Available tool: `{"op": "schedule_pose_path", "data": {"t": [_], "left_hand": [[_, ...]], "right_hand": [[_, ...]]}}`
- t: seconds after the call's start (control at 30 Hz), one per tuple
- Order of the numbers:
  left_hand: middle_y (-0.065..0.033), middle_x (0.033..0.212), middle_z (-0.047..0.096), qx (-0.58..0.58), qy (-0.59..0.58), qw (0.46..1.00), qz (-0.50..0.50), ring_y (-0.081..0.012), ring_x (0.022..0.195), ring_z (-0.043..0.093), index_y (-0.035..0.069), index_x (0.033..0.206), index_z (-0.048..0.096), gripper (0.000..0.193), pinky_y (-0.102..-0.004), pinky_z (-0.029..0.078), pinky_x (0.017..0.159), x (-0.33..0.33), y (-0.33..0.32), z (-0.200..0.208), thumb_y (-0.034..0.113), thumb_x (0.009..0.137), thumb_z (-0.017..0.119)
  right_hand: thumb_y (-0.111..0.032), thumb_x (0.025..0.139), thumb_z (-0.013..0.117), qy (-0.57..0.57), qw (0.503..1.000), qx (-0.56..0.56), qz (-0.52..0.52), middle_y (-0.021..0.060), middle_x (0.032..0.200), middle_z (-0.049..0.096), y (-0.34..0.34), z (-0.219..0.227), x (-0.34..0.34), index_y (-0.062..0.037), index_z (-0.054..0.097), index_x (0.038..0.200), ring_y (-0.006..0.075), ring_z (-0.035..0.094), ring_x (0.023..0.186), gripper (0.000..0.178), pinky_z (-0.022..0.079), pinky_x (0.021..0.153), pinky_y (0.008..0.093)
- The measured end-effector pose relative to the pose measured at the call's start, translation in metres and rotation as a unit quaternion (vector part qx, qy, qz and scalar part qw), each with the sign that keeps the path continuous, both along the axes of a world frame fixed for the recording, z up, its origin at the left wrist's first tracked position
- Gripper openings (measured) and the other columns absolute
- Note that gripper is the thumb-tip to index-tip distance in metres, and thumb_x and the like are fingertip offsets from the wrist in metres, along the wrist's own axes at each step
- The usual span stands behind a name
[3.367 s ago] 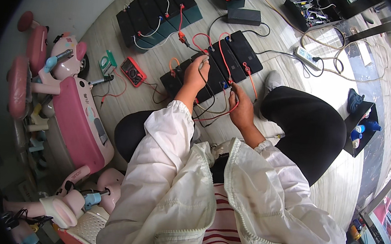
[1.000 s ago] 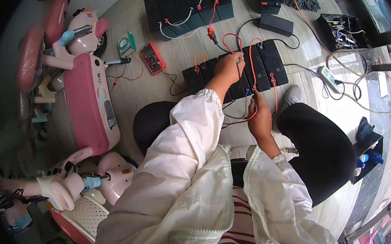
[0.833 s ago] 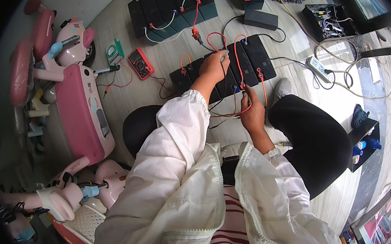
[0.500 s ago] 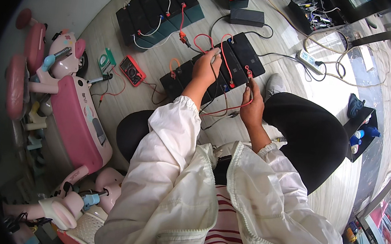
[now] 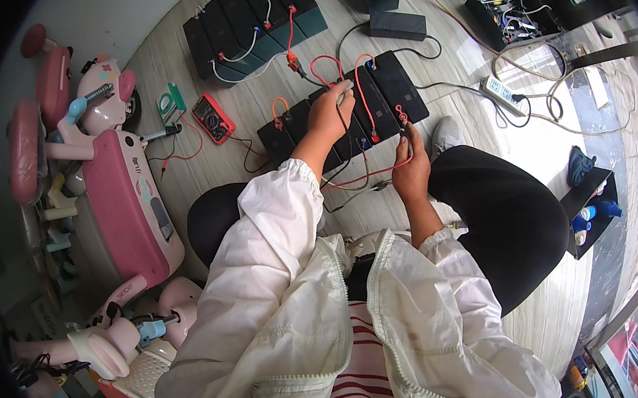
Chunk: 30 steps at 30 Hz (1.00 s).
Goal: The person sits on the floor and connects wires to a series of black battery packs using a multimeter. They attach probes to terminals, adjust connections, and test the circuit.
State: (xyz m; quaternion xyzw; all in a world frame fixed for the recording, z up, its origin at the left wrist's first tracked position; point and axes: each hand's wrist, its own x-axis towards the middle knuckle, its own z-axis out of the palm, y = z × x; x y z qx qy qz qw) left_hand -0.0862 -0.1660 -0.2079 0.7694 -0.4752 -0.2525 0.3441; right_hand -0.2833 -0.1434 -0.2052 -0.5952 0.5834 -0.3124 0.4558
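Right hand (image 5: 412, 170) moved rightward, lead (image 5: 369, 176) partly hidden

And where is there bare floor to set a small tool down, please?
Bare floor lies between the meter and back batteries, also between the black power cord and right knee. The front batteries are crowded: wires cross them.

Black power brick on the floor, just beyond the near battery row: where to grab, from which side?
I'd grip the power brick at mid-length, across its two long sides, reaching down from above. It's an oblong block lying flat, with a cable leaving each short end, so the ends look like poor holds. Its top looks uncovered, and bare floor separates it from the battery row.
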Motion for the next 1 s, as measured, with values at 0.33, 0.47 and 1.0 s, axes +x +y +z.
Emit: {"op": "schedule_pose_path", "data": {"t": [0.33,0.47,1.0], "left_hand": [[-0.0191,0.108,0.067,-0.028,0.021,0.999,-0.020,-0.0357,0.103,0.062,0.006,0.120,0.061,0.036,-0.0390,0.049,0.089,-0.005,-0.017,0.008,0.027,0.092,0.052],[-0.0200,0.109,0.066,-0.030,0.034,0.999,-0.022,-0.0358,0.104,0.062,0.006,0.120,0.061,0.036,-0.0388,0.048,0.089,-0.009,-0.025,0.003,0.026,0.092,0.052],[-0.0206,0.107,0.066,0.005,0.017,1.000,-0.017,-0.0369,0.101,0.062,0.008,0.119,0.063,0.036,-0.0401,0.049,0.087,-0.018,-0.048,-0.014,0.029,0.091,0.053]], "right_hand": [[-0.012,0.096,0.050,0.003,1.000,-0.028,-0.010,0.0235,0.114,0.063,-0.002,-0.002,0.003,-0.0024,0.051,0.131,0.0353,0.063,0.106,0.037,0.050,0.087,0.0392],[-0.012,0.096,0.050,0.018,0.999,-0.027,-0.004,0.0238,0.115,0.063,-0.004,0.003,0.003,-0.0015,0.051,0.131,0.0364,0.063,0.105,0.037,0.050,0.087,0.0396],[-0.012,0.094,0.052,0.025,0.999,-0.039,0.001,0.0262,0.107,0.063,-0.009,0.003,-0.003,-0.0033,0.051,0.130,0.0409,0.063,0.097,0.037,0.050,0.082,0.0447]]}}
